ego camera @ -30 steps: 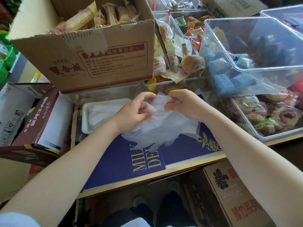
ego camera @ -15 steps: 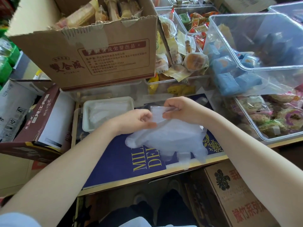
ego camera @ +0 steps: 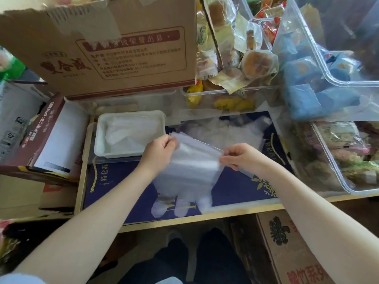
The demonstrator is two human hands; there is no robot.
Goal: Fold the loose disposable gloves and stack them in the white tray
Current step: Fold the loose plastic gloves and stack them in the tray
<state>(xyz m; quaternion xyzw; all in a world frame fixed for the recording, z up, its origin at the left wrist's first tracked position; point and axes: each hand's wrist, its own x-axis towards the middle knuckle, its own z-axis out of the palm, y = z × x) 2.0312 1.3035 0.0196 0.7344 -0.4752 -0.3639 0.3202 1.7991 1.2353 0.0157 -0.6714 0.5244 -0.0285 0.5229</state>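
Mid-frame: glove [ego camera: 188, 171] held stretched, cuff pinched by left hand [ego camera: 159, 153] and right hand [ego camera: 240, 157]; fold probably needed next, then white tray [ego camera: 131, 153].

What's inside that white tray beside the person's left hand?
The shallow white plastic tray holds a pile of thin, translucent folded gloves. How many cannot be counted; the tray's floor beneath is covered.

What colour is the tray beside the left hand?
White tray, seen in the head view.
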